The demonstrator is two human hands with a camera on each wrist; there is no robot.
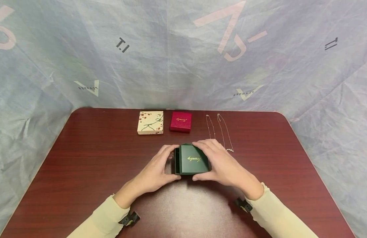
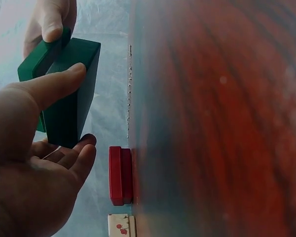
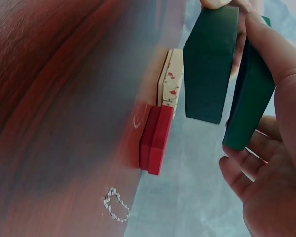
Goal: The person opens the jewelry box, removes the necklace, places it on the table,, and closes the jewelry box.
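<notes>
The left hand (image 1: 155, 170) grasps the green jewelry box base (image 3: 209, 69), thumb on its near side and fingers on the far side. Facing it, the right hand (image 1: 223, 162) grips the matching green lid (image 1: 194, 160) between thumb and fingers. The lid, its gold "Jewelry" lettering facing up, sits off to the right-hand side of the base, leaving a dark strip of the inside visible beside the left hand; the right wrist view shows a gap between the two parts. Both parts are held up off the tabletop, between the hands.

Just beyond the right hand lie two thin chain necklaces, stretched out side by side. The nearer end of the left necklace (image 1: 211, 127) is hidden by that hand, while the right necklace (image 1: 227, 132) ends in a leafy-looking pendant just beside the knuckles. Ahead of the gap between the hands is a red jewelry box (image 1: 181, 121) with gold lettering, closed. To its left, beyond the left hand, is a closed cream box with red blossoms (image 1: 150, 122). Under everything spreads a reddish-brown wood-grain table (image 1: 97, 148); past its far edge hangs a pale printed cloth (image 1: 171, 49).
</notes>
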